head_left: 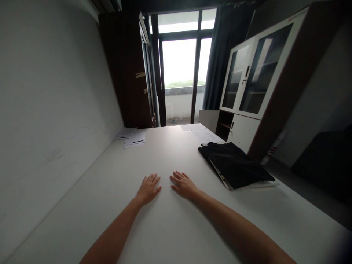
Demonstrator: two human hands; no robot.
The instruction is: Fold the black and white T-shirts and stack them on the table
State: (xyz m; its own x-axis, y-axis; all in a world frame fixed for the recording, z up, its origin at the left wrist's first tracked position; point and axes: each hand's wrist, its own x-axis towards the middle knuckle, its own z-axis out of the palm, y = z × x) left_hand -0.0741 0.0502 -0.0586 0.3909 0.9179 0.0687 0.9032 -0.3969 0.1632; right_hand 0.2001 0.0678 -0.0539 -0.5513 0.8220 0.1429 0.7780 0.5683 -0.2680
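The bag [237, 165] lies at right on the table [167, 152].

the tabletop [165, 154] looks smooth, faintly glossy; the black cloth [236, 165], matt.

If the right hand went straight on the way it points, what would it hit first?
Probably the papers by the wall; the right hand angles roughly that way, though depth is unclear.

Worn on the head, the camera looks forward and down across the nearby table [165, 154] toward the window [180, 60].
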